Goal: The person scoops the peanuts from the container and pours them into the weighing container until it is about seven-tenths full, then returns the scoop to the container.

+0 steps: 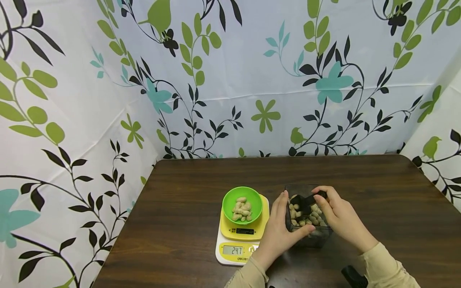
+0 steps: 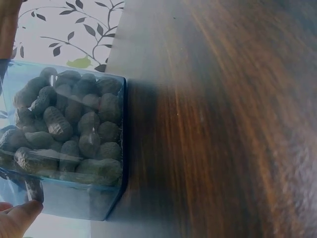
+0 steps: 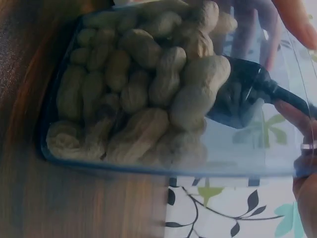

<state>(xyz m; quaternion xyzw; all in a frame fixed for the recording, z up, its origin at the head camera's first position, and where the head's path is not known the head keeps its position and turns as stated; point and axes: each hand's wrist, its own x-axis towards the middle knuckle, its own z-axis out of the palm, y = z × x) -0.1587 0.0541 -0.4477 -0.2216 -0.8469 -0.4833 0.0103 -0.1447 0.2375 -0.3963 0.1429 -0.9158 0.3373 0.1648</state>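
A clear square-sided container (image 1: 318, 241) of unshelled peanuts (image 2: 89, 134) stands right of the scale. My left hand (image 1: 277, 234) holds it, fingers along its left side and thumb at the front rim. My right hand (image 1: 340, 214) grips the handle of a small black scoop (image 1: 305, 205) from above the right side. The scoop's head is inside the container, and in the right wrist view it shows through the clear wall beside the peanuts. To the left, a green bowl (image 1: 227, 200) with several peanuts (image 1: 242, 210) sits on a yellow-and-white kitchen scale (image 1: 230, 234), whose display reads 247, perhaps with a decimal point.
Everything stands on a dark brown wooden table (image 1: 173, 224). Close to the right sleeve, a black object (image 1: 353, 277) lies at the near edge. A white curtain (image 1: 230, 80) with leaf prints hangs behind the table and at its sides.
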